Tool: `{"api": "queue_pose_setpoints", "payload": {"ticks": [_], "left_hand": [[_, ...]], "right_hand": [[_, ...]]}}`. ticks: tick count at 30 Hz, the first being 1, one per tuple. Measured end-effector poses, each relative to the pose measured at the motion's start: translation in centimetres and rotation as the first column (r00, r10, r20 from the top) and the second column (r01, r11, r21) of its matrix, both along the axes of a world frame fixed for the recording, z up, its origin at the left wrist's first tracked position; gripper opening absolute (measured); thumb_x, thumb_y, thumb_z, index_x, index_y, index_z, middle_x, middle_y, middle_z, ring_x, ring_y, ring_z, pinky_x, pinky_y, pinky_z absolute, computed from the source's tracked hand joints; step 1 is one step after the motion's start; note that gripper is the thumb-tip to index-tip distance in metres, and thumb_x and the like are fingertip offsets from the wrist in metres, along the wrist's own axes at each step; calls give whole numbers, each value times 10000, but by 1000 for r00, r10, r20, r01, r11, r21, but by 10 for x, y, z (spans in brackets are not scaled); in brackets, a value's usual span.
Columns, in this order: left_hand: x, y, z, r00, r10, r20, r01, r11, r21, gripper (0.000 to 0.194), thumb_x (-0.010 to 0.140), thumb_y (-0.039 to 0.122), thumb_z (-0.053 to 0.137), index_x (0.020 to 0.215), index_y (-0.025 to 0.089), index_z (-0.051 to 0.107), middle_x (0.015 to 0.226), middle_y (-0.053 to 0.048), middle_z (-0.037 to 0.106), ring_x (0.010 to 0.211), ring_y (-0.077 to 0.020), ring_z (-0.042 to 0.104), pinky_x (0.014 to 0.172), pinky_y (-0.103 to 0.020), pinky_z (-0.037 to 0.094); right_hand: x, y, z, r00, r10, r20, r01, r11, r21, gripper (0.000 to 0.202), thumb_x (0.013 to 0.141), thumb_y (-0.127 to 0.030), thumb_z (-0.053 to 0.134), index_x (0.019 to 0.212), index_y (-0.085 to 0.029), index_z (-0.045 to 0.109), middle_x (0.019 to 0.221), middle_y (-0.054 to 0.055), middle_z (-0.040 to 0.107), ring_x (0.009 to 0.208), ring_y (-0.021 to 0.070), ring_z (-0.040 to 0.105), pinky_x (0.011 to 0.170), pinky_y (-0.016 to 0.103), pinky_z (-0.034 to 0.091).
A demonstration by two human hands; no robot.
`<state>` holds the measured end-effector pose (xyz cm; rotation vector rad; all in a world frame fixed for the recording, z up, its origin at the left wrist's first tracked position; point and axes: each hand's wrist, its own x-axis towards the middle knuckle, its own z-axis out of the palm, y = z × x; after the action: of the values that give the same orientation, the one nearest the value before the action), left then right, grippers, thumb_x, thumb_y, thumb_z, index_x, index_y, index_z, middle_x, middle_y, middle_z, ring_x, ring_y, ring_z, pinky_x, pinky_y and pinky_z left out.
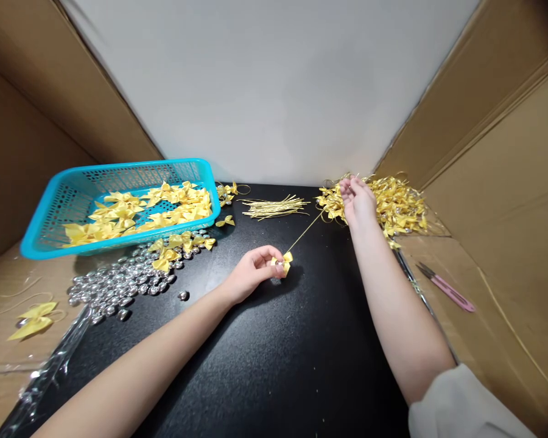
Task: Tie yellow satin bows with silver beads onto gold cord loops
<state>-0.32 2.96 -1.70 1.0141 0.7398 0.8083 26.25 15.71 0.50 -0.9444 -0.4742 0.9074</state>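
Over the middle of the black table (274, 353), my left hand (260, 267) pinches a small yellow bow (288, 263) between thumb and fingers. A thin gold cord (305, 232) stretches from this bow up and right toward the pile of finished bows. My right hand (358, 199) is raised in front of that pile (399, 204), its thumb and fingertips pressed together. What those fingertips hold is too small to name. A bundle of cut gold cords (276, 207) lies behind and between the hands.
At the left, a blue basket (41, 228) holds yellow bows. Silver beads (119, 283) spread in front of it, with one bead (183, 295) apart. Pink-handled snips (452, 293) lie on cardboard at right. Cardboard walls (506, 115) flank both sides; another bow (35, 320) lies far left.
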Motion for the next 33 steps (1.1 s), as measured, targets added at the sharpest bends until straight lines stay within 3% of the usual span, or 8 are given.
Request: {"api": "queue_pose_setpoints", "payload": {"ticks": [13,17,22,26,28,29,31,33], "left_hand": [[1,-3,2,996,-19,-84,22,999,33,281,658,234,834,857,142,659,782,-11,702,677,-94,627,673,-220,492],[1,-3,2,998,5,-67,0,997,71,238,757,318,767,870,136,663,769,-22,704,699,-103,643,712,-234,512],[2,-4,2,1000,16,-9,-15,997,74,451,739,261,787,1132,170,585,766,7,690,707,-117,669,703,-244,530],[0,-8,4,994,7,-110,11,987,161,245,731,274,777,876,134,637,794,-46,723,678,-122,668,674,-247,530],[-1,-11,6,979,72,-189,2,931,364,176,748,276,749,797,147,639,788,-65,734,683,-142,671,655,-258,526],[-2,-13,7,966,110,-234,21,870,492,139,762,265,730,783,157,646,783,-69,736,690,-150,673,653,-263,524],[-2,-17,8,931,150,-332,142,691,709,62,797,229,680,775,175,659,779,-76,735,709,-160,676,662,-266,519],[-2,-20,9,890,156,-428,309,483,819,72,841,194,610,784,187,654,762,-73,718,704,-155,662,661,-261,509]], "right_hand": [[-1,0,0,1000,0,-3,0,1000,-5,104,824,-133,689,811,-160,589,720,-23,657,677,78,678,677,196,606],[-1,-1,1,1000,-5,-3,5,1000,-8,97,831,-139,682,829,-161,587,725,-20,663,686,81,684,688,202,610],[0,-2,3,1000,-13,2,13,1000,-3,118,826,-153,698,815,-159,580,717,-21,661,671,76,683,664,186,607],[-1,-2,4,1000,-27,8,27,1000,0,146,825,-156,702,779,-164,564,674,-37,643,628,65,670,606,158,599],[-2,-1,3,999,-33,13,33,999,-4,153,825,-165,704,772,-168,560,650,-45,631,604,63,662,585,154,597],[-3,0,3,999,-34,17,34,999,-6,158,822,-171,708,769,-170,560,639,-49,625,595,64,659,578,155,598],[-5,0,3,999,-29,29,29,1000,-11,169,813,-185,720,765,-173,559,625,-53,615,583,67,656,573,160,599],[-8,0,4,999,-13,49,14,1000,-19,176,807,-195,727,762,-174,559,624,-54,614,580,68,656,576,164,599]]}}
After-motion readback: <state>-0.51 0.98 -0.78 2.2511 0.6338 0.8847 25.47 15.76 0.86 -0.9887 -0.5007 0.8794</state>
